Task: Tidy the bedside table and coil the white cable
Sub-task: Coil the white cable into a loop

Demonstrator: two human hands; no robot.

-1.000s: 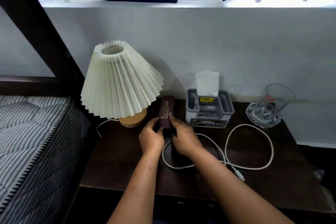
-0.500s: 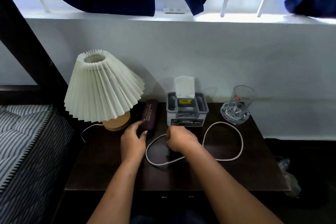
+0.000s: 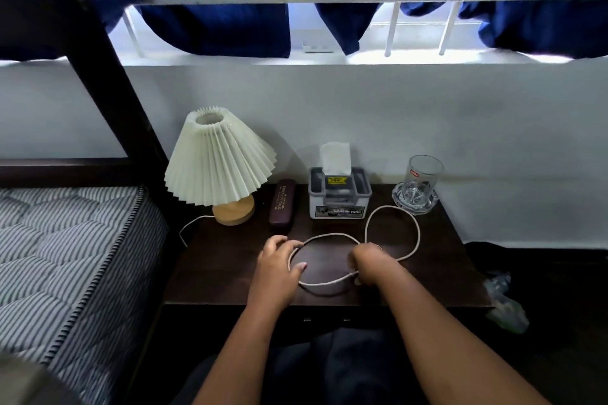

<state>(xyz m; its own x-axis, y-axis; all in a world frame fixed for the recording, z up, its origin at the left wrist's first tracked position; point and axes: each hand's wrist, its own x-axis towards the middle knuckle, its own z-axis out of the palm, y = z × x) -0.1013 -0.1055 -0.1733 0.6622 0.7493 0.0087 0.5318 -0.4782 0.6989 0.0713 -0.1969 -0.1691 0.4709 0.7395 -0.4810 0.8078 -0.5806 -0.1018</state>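
**White cable held in two loops on the bedside table**

White cable (image 3: 413, 223) lay on the dark bedside table (image 3: 223, 260) in a figure-eight, its long axis running from the near left toward the far right. The crossing of the loops was hidden under the right hand (image 3: 368, 261), and neither cable end could be made out. That hand was closed in a fist around the cable where the loops met. The left hand (image 3: 279, 261) rested on the left loop with fingers curled loosely over the cord; whether it truly pinched the cord could not be told. Behind the loops stood a pleated lamp (image 3: 218, 158), a dark case (image 3: 283, 204) lying front to back, a tissue box (image 3: 339, 196) and a glass (image 3: 422, 174) on a clear dish. The far loop reached almost to that dish.
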